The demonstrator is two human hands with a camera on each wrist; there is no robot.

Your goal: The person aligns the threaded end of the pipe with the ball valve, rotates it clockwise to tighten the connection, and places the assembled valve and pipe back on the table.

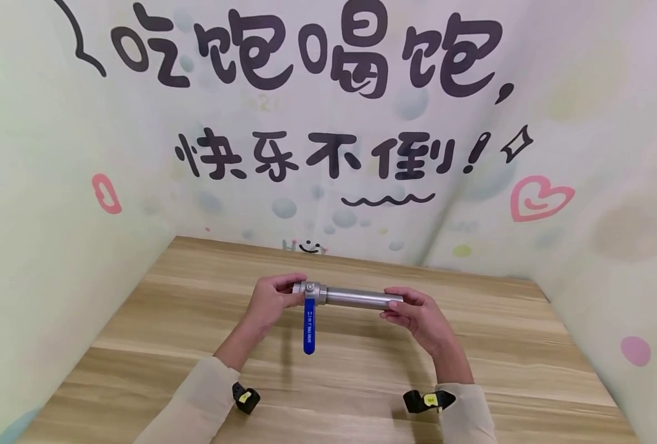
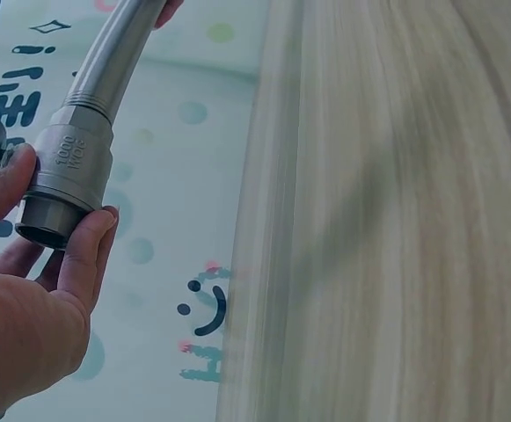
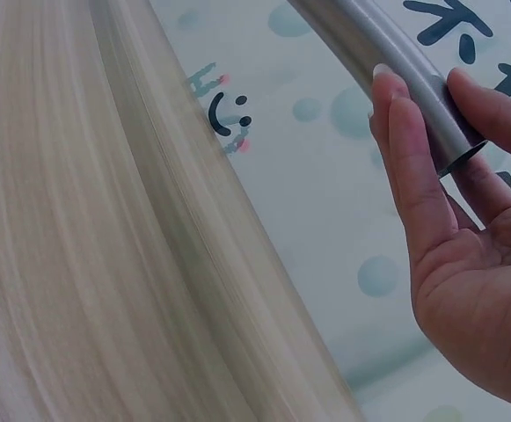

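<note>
- A person's left hand [image 1: 267, 302], thumb and fingers curled, grips a metal valve [image 1: 318, 293]; the right hand [image 1: 421, 317] pinches the attached pipe [image 1: 356, 298] above a wooden table [image 1: 350, 376].
- The right wrist view reveals the pipe's open end [image 3: 463, 159]; the head view, the full blue handle [image 1: 309, 330].
- The valve reads "1000 WOG"; the wall [image 1: 140, 154], "吃饱喝饱,快乐不倒!"

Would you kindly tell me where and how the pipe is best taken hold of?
I'd probably grip the pipe around its middle, coming from above with fingers across it. It is a straight, round tube held crosswise, and that stretch is bare between the left hand on the valve and the right hand at the other end.
</note>
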